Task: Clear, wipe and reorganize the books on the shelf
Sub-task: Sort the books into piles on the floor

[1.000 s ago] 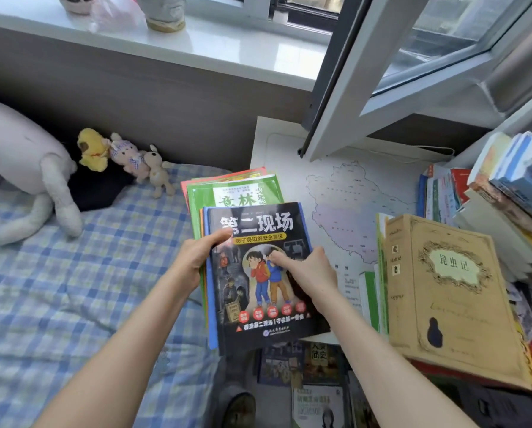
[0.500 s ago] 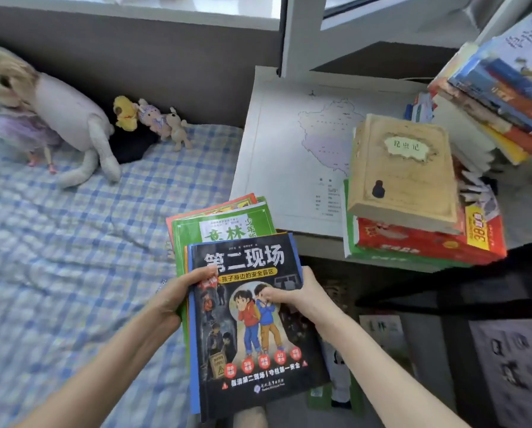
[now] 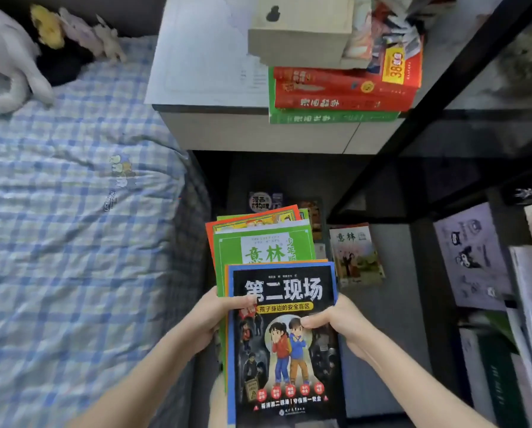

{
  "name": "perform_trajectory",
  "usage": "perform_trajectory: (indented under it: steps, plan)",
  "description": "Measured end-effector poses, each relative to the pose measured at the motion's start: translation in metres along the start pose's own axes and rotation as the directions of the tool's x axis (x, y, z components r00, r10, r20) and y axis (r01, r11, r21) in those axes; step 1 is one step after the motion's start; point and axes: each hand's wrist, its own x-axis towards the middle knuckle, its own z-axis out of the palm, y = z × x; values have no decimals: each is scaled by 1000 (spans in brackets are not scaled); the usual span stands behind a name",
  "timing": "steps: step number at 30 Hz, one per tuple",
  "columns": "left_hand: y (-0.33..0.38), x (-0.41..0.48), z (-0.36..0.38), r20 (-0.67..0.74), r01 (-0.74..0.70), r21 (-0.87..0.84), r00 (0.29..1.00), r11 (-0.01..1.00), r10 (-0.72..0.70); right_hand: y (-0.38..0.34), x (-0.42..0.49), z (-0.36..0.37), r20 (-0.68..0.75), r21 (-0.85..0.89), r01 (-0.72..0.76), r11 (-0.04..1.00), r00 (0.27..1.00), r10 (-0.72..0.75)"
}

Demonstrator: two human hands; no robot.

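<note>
Your left hand (image 3: 216, 316) grips the left edge of the book stack (image 3: 283, 307), thumb on the top cover. Your right hand (image 3: 343, 324) grips the right edge, thumb pressed on the cover art. The hands are apart, one per side, both clamped on the stack.

Stack, top down:
- black-covered book (image 3: 286, 359) with two cartoon children on it
- blue and orange edges just beneath it
- green magazine (image 3: 263, 248), sticking out past the far edge
- orange cover (image 3: 227, 222), lowest one visible

You hold the stack above the dark floor gap between bed and shelf.

Floor: a thin illustrated book (image 3: 355, 254) lies flat just right of the stack. A dark-covered book (image 3: 261, 200) beyond it is partly hidden.

Ahead: a cabinet (image 3: 258, 134) with a white map sheet (image 3: 203, 47) on top. A pile sits on its right part, with a green book (image 3: 332, 118) at the bottom, a red book (image 3: 335, 88) above it and a thick beige book (image 3: 301, 35) on top.

Right: a black shelf frame (image 3: 437, 81). Lower down is a lilac sheet with cartoon figures (image 3: 471, 257); the items beside it are too blurred to tell.

Left: a bed with a blue check cover (image 3: 73, 211), and plush toys (image 3: 11, 57) at its far end.
</note>
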Motion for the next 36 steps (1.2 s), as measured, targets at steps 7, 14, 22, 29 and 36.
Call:
perform_trajectory:
  steps: [7,14,22,29,36]
  plan:
    - [-121,141,-10,3,191,48,982,981,-191,127,119,4,-87,60,-144,988,985,149]
    - [-271,268,-60,-29,381,33,925,924,-380,258,260,47,-92,126,-290,949,949,302]
    - [-394,358,-104,-128,448,33,888,893,-441,369,389,79,-86,-13,-350,937,934,348]
    - [-431,434,-125,-75,359,191,933,914,-351,397,466,74,-99,-152,-213,965,975,199]
    - [-405,485,-133,-182,288,647,957,706,-224,384,502,59,-86,-452,-53,890,996,16]
